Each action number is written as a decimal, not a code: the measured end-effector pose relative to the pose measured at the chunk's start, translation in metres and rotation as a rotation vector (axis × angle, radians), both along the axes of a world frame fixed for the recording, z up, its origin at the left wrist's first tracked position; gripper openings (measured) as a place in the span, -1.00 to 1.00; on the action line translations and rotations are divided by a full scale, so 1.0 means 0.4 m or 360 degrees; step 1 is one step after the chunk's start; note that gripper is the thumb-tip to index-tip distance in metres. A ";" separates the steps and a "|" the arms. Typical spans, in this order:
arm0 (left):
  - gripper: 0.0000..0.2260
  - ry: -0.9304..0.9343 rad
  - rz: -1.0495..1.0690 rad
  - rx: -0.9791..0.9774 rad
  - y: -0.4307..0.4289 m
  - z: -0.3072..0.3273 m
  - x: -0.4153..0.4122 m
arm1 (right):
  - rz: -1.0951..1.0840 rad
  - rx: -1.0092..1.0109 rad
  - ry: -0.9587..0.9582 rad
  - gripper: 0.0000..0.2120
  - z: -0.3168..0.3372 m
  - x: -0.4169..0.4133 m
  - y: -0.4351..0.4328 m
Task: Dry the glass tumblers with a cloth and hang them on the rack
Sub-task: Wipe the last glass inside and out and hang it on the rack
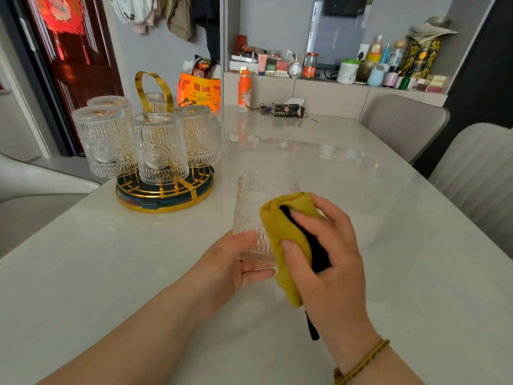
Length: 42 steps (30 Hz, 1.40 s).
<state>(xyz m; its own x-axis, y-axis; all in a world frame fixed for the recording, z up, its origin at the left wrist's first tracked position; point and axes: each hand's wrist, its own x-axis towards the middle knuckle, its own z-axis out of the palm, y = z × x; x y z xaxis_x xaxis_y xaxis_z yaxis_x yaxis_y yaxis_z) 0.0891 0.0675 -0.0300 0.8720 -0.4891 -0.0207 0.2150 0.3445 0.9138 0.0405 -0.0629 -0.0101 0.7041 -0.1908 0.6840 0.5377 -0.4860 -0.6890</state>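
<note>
Rack (165, 203) on table (361, 190), tumblers (159, 148) hung on it; loose tumbler (249, 207) front-R of rack, bottle (244, 91) behind-R, bag (198, 90) just behind.

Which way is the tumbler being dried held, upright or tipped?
Tipped: the tumbler has its base in the left hand and its mouth pointing away, while the right hand presses the yellow cloth against it.

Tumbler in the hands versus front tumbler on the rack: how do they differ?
The held tumbler is gripped by the left hand with the cloth pressed on it by the right hand; the rack tumbler is untouched. The held tumbler's mouth points away; the rack tumbler hangs mouth down. Both are ribbed glass.
</note>
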 end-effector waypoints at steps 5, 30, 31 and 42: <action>-0.09 -0.0149 -0.0122 0.0079 -0.004 0.004 -0.017 | -0.0022 0.0404 0.0029 -0.80 0.028 0.008 -0.031; -0.58 -0.0045 0.0172 -0.0140 0.004 0.021 -0.009 | 0.0313 0.0877 0.0579 -0.81 0.009 0.019 -0.017; -0.68 -0.0071 0.0227 -0.0085 0.007 0.022 -0.007 | 0.0333 0.0888 0.0598 -0.81 0.008 0.015 -0.013; -0.47 -0.0176 0.0357 0.0217 0.003 0.010 -0.006 | 0.0138 0.0540 0.0256 -0.74 0.000 0.011 -0.011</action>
